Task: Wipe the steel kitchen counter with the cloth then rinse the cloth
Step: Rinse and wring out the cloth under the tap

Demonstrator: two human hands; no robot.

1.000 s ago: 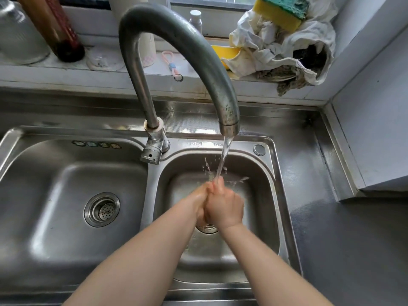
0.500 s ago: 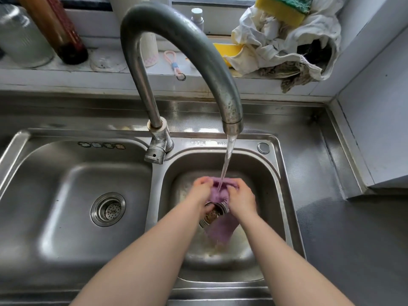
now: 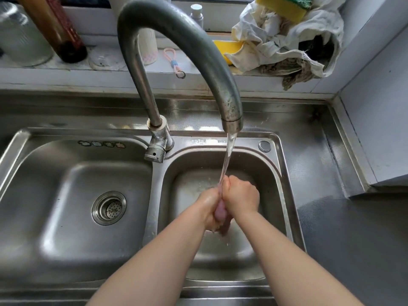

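A small purple cloth (image 3: 220,212) is bunched between my two hands over the right sink basin (image 3: 273,173). My left hand (image 3: 208,206) and my right hand (image 3: 241,196) press together and grip it, so only a strip of cloth shows between them. Water runs from the curved steel tap (image 3: 198,40) straight onto the hands and the cloth. The steel counter (image 3: 344,250) lies to the right of the sink.
The left basin (image 3: 55,195) has a round drain strainer (image 3: 109,208). On the window ledge behind stand a dark bottle (image 3: 55,29), a metal pot (image 3: 19,34), a white rag pile (image 3: 287,40) topped by a yellow sponge (image 3: 284,5). A wall corner (image 3: 379,107) bounds the right.
Half a second ago the cloth hung spread between the hands over the drain. Now the hands have closed together and squeezed it into a bunch under the water.
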